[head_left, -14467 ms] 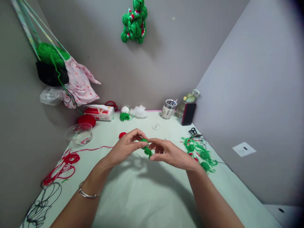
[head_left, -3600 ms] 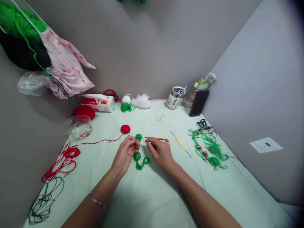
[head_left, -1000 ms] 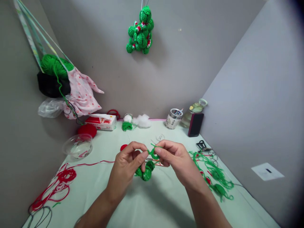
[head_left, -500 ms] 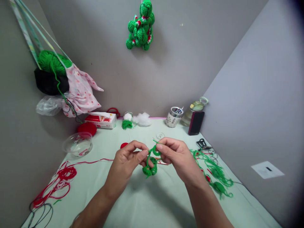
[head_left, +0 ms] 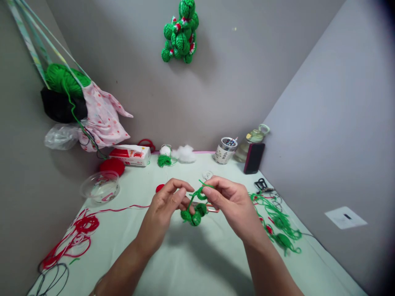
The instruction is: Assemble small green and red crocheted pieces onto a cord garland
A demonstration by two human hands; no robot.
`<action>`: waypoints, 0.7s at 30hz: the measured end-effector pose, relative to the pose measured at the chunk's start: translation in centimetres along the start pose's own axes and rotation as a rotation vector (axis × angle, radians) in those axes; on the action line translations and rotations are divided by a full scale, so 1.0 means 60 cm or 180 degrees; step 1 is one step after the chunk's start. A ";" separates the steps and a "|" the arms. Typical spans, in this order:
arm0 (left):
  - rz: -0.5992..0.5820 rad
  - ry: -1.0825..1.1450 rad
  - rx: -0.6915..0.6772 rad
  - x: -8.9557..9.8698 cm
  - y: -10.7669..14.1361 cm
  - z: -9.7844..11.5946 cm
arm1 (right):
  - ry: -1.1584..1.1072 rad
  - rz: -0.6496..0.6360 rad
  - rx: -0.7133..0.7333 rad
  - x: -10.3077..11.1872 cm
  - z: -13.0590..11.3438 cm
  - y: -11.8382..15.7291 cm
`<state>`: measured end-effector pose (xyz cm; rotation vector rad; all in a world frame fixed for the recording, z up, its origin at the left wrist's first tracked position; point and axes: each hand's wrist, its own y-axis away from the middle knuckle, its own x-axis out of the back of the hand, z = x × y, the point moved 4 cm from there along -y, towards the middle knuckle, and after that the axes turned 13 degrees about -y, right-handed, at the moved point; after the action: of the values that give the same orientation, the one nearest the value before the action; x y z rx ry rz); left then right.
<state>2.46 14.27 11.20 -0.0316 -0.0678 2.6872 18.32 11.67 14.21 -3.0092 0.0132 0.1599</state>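
My right hand (head_left: 226,195) pinches a small green crochet piece (head_left: 201,194) between thumb and forefinger, and a short yarn end sticks up beside the fingertips. Below it, joined by a green strand, hang small stuffed crochet balls (head_left: 195,218) with dark lines on them. My left hand (head_left: 173,199) is just left of the piece, its thumb and forefinger apart. Its lower fingers reach behind the strand and seem to touch the hanging balls. Behind the work lies an orange-handled tool (head_left: 212,209), mostly hidden.
Red and pink yarn (head_left: 83,230) tangles at left, below a clear plastic bowl (head_left: 100,187). Green yarn and crochet parts (head_left: 282,222) lie at right near black-handled scissors (head_left: 261,185). Along the back stand a tissue pack (head_left: 132,155), white stuffing (head_left: 185,153), a pen tin (head_left: 226,151) and a phone (head_left: 254,158).
My left thumb and forefinger have parted from the crochet piece they were pinching. The hanging balls have swung slightly left and turned. My right hand keeps its pinch.
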 end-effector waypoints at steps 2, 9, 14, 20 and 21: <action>-0.0080 0.0076 0.0037 -0.001 -0.002 -0.003 | 0.0265 -0.0042 0.0197 -0.002 -0.005 0.003; -0.0624 0.0276 0.0268 -0.013 -0.007 -0.016 | 0.0526 0.0043 0.0487 -0.002 -0.004 0.000; -0.0517 0.0696 0.0237 -0.019 -0.003 -0.008 | 0.0516 0.0253 0.0541 -0.002 -0.007 0.003; -0.0041 0.1073 0.0276 -0.021 -0.001 -0.004 | 0.1212 -0.0134 0.0956 -0.018 -0.021 0.016; 0.0016 0.1095 0.0260 -0.021 0.000 -0.003 | 0.1350 -0.0199 0.1023 -0.021 -0.022 0.018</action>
<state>3.63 13.74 11.02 -0.4663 0.1486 2.6459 17.20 10.45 15.49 -2.6597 -0.0129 -0.4435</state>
